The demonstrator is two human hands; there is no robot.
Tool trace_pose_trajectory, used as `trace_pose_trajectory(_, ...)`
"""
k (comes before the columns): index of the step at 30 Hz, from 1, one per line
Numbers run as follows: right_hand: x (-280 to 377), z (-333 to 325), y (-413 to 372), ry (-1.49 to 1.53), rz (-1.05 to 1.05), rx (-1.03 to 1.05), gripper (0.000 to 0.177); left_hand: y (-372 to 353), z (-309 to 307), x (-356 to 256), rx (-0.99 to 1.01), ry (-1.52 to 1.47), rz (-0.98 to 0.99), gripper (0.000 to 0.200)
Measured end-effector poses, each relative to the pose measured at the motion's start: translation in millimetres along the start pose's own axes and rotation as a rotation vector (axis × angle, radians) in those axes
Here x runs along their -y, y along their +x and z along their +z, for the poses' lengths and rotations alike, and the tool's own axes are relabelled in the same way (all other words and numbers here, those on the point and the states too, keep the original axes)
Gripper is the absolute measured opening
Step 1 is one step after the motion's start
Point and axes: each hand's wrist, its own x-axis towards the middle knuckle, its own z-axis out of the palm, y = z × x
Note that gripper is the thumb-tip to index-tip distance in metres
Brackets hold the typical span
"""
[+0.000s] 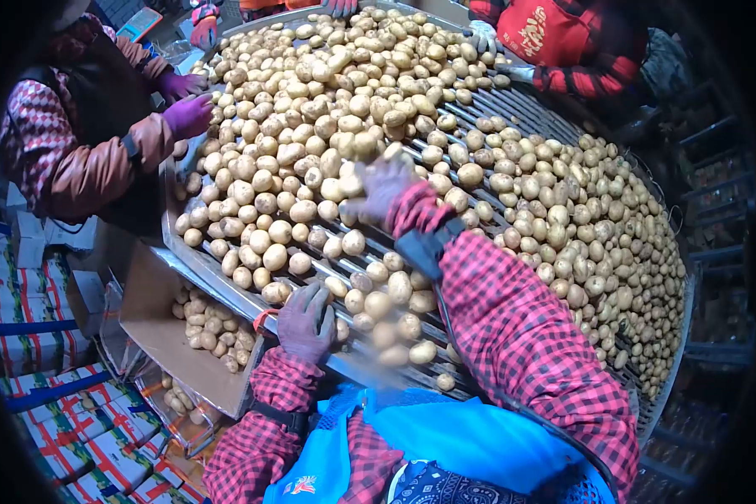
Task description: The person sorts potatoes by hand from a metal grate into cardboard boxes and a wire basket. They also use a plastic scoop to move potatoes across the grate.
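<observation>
Potatoes (311, 109) lie heaped over a sorting table with metal bars (512, 109). My right hand (384, 190), in a purple-grey glove, is over the middle of the heap. It is smeared by motion, but its thumb and fingers look spread, and a blurred potato (359, 146) is just beyond the fingertips. At the near edge of the table rests my left hand (306, 323), in a similar glove, with fingers stretched toward nearby potatoes and holding nothing visible. Several potatoes (384, 335) between my hands and my body are blurred.
A cardboard box (168, 315) with potatoes stands below the table's left edge. Printed cartons (67, 437) are stacked at lower left. A co-worker's purple gloves (189, 113) touch the left side; other workers' gloved hands (483, 38) are at the far side. Crates (714, 202) stand at right.
</observation>
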Motion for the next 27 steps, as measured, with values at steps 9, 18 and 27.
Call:
trace_pose_trajectory(9, -57, -22, -94, 0.401, -0.292, -0.017, 0.063, 1, -3, -1, -0.021, -0.017, 0.068, 0.036)
trace_pose_trajectory(18, -164, -21, -30, -0.062, 0.196, 0.085, 0.063, -1, -2, -2, 0.004, -0.009, 0.005, 0.036)
trace_pose_trajectory(27, -158, 20, -34, 1.525, 0.0, -0.201, 0.053, -1, -2, 0, -0.008, -0.027, 0.018, 0.034)
